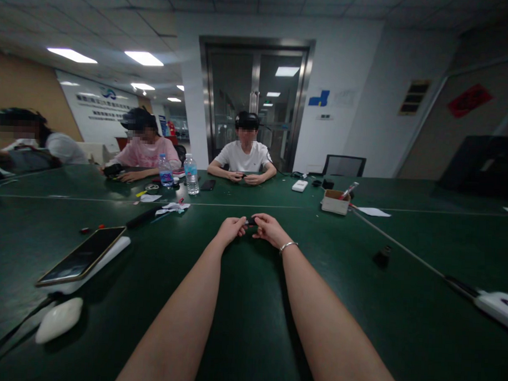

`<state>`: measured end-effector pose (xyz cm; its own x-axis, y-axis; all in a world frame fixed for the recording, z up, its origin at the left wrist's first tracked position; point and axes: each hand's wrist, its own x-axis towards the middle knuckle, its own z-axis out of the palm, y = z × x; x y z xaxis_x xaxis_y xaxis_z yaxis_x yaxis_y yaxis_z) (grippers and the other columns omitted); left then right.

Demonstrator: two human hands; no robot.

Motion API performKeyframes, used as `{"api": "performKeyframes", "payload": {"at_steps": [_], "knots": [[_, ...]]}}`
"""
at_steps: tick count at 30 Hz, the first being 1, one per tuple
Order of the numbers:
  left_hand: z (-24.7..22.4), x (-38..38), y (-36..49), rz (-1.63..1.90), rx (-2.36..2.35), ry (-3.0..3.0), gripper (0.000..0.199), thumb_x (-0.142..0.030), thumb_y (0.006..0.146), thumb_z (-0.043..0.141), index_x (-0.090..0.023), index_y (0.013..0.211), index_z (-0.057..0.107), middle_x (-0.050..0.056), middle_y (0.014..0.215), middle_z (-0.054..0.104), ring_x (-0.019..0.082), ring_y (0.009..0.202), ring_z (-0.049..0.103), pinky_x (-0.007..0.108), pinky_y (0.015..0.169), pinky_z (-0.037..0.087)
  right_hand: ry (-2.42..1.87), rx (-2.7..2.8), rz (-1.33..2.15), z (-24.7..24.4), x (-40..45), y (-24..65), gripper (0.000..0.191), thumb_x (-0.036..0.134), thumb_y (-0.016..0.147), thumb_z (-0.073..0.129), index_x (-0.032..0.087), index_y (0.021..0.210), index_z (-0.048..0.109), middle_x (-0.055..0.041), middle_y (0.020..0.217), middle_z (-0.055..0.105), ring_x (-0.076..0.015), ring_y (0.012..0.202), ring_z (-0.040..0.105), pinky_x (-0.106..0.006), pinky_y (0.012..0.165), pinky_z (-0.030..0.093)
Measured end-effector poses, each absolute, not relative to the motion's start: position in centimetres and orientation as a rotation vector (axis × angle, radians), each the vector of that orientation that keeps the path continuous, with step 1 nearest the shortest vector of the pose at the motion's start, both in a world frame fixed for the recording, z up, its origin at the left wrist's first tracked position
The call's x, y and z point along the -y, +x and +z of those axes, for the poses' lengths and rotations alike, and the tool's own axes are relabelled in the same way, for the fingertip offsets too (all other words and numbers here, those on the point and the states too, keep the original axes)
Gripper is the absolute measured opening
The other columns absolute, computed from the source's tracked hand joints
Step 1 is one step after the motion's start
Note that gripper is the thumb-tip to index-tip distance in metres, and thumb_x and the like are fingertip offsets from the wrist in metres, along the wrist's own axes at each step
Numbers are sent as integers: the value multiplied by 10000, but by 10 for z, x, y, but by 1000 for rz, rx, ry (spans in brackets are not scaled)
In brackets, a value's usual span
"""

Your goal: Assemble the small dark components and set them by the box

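Both of my arms stretch forward over the green table. Between my fingertips is a small black object with a paler, metallic-looking end on its left side; its exact kind is too small to make out. My left hand pinches the paler end with thumb and forefinger. From the other side, my right hand, with a silver bracelet at the wrist, grips the black part. The two hands are close together, just above the tabletop.
To the left, a phone rests on a white box, near a white rounded case. Two water bottles stand further back. On the right are a small box, a black object and a power strip. Several people sit opposite.
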<state>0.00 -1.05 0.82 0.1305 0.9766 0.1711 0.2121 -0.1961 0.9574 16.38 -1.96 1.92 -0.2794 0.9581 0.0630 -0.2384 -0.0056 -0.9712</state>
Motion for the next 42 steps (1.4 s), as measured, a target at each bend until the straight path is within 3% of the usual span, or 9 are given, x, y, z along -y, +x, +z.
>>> {"api": "performKeyframes", "payload": {"at_steps": [8, 13, 19, 26, 30, 33, 36, 39, 42], "knots": [[11, 9, -4, 1232, -1269, 1459, 460, -534, 787, 492, -113, 626, 586, -3, 462, 504, 75, 390, 419, 220, 442, 316, -849, 1348, 1353, 27, 20, 150, 113, 158, 818, 563, 193, 922, 538, 59, 701, 587, -16, 360, 438, -231, 436, 549], [6, 10, 0, 1213, -1221, 1556, 425, -514, 794, 488, -122, 664, 593, 14, 527, 554, 89, 450, 474, 220, 477, 362, -900, 1303, 1377, 19, 17, 155, 40, 202, 863, 533, 170, 887, 531, 50, 590, 584, -21, 330, 409, -217, 434, 542], [-1, 10, 1, 1309, -1180, 1783, 210, -309, 726, 615, -163, 877, 626, 33, 784, 643, 116, 651, 567, 233, 606, 439, -930, 1206, 1395, 15, 17, 159, 172, 255, 898, 513, 144, 767, 509, 54, 458, 517, -18, 310, 379, -212, 478, 555], [3, 10, 0, 1384, -1023, 1740, 263, -164, 624, 672, -154, 879, 609, 50, 892, 634, 139, 771, 593, 280, 737, 464, -919, 1208, 1409, 16, 17, 159, 205, 290, 894, 525, 142, 754, 499, 38, 480, 543, -22, 325, 403, -216, 496, 565], [6, 11, 3, 1276, -1085, 1624, 381, -305, 679, 673, -159, 1019, 581, 66, 895, 640, 149, 782, 600, 249, 661, 454, -911, 1203, 1423, 14, 16, 160, 211, 310, 883, 542, 146, 756, 507, 34, 483, 543, -27, 336, 410, -223, 504, 570], [4, 9, 5, 1195, -1164, 1568, 389, -462, 795, 525, -149, 1021, 571, 46, 738, 628, 127, 642, 576, 229, 566, 419, -903, 1197, 1428, 13, 15, 160, 231, 336, 862, 569, 151, 740, 505, 39, 478, 532, -29, 340, 415, -224, 502, 570], [2, 7, 5, 1239, -1154, 1595, 371, -444, 817, 495, -135, 1004, 578, 10, 617, 569, 103, 546, 514, 215, 530, 390, -896, 1201, 1424, 13, 14, 160, 244, 352, 845, 591, 151, 737, 504, 38, 483, 533, -30, 339, 417, -226, 506, 572], [3, 8, 4, 1285, -1161, 1621, 357, -370, 743, 606, -154, 1027, 592, 19, 704, 592, 104, 606, 525, 200, 533, 383, -892, 1204, 1425, 13, 14, 161, 244, 353, 841, 596, 150, 743, 504, 38, 487, 533, -25, 333, 409, -230, 516, 574], [6, 10, 4, 1259, -1180, 1586, 336, -351, 740, 603, -157, 1014, 602, 30, 751, 610, 105, 616, 527, 197, 522, 379, -897, 1196, 1426, 12, 14, 161, 236, 345, 852, 582, 150, 745, 505, 42, 484, 527, -25, 334, 408, -225, 510, 571]]}}
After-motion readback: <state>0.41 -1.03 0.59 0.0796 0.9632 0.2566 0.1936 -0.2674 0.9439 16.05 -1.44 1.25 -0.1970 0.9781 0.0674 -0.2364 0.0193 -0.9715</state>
